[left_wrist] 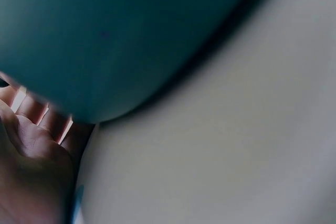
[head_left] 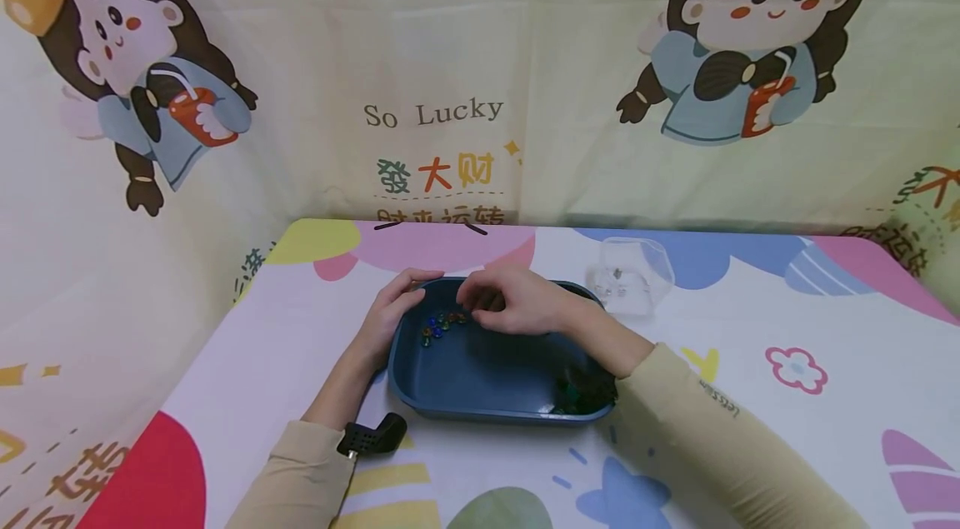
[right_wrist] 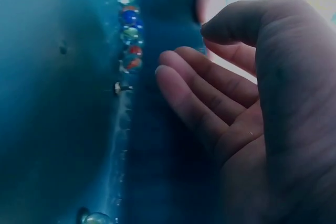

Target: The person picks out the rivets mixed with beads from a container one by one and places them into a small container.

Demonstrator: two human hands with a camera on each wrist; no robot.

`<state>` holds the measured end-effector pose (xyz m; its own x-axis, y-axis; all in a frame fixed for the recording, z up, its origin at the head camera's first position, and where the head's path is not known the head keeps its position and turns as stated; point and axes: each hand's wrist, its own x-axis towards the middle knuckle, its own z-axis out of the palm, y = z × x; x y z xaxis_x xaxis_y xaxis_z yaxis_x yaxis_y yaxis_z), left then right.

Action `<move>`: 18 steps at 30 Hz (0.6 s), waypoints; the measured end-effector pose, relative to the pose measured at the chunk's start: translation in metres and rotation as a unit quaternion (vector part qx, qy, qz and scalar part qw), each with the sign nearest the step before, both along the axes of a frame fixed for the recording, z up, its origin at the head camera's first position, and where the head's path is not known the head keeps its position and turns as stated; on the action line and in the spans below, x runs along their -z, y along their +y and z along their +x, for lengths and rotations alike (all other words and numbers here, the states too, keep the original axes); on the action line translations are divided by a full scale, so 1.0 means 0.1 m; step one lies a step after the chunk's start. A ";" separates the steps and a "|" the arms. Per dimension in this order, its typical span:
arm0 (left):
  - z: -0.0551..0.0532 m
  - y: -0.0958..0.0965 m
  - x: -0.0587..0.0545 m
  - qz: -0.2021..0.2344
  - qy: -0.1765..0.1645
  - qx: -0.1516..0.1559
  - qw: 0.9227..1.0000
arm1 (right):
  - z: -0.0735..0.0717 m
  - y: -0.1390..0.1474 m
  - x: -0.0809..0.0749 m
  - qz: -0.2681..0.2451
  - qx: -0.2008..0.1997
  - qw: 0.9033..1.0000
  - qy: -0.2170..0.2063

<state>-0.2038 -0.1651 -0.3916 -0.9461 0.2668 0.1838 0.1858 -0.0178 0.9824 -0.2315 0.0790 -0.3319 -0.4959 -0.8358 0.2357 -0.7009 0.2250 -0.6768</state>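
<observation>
A dark blue rectangular basin (head_left: 487,415) stands on the table. At its far left corner my left hand (head_left: 390,314) grips the rim, the thumb over the edge and the other fingers along the outside wall. Over the basin's far side hovers my right hand (head_left: 517,300), its fingers loosely bent. In the right wrist view a gap shows between thumb and fingers, with nothing visible in it. Just left of those fingers, several coloured glass marbles (head_left: 437,329) lie along the basin's inside edge. A dark green, glossy object (head_left: 581,390) lies in the near right corner, its kind unclear.
Behind the basin to the right sits a clear plastic box (head_left: 637,275) with a few small bits in it. A patterned cloth (head_left: 750,462) covers the table, and a printed curtain (head_left: 570,96) hangs behind it. A black wrist device (head_left: 375,435) sits on the left forearm.
</observation>
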 end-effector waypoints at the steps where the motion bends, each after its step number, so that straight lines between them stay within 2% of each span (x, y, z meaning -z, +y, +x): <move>1: 0.00 0.00 0.00 0.000 0.002 0.001 1.000 | 0.00 -0.01 0.00 0.010 0.001 1.000 0.001; 6: 0.02 -0.01 -0.01 0.002 0.002 0.003 1.000 | 0.01 -0.01 0.02 0.050 0.008 0.999 -0.009; 12: 0.01 -0.01 -0.01 0.003 0.000 0.002 1.000 | 0.01 -0.01 0.03 0.069 0.011 0.997 -0.027; 18: 0.02 -0.01 0.00 0.004 0.005 0.004 1.000 | 0.02 -0.01 0.02 0.098 0.013 0.995 -0.016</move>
<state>-0.2023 -0.1657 -0.3914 -0.9418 0.2735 0.1953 0.1957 -0.0263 0.9803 -0.2297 0.0779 -0.3339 -0.5223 -0.8511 0.0541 -0.6722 0.3718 -0.6403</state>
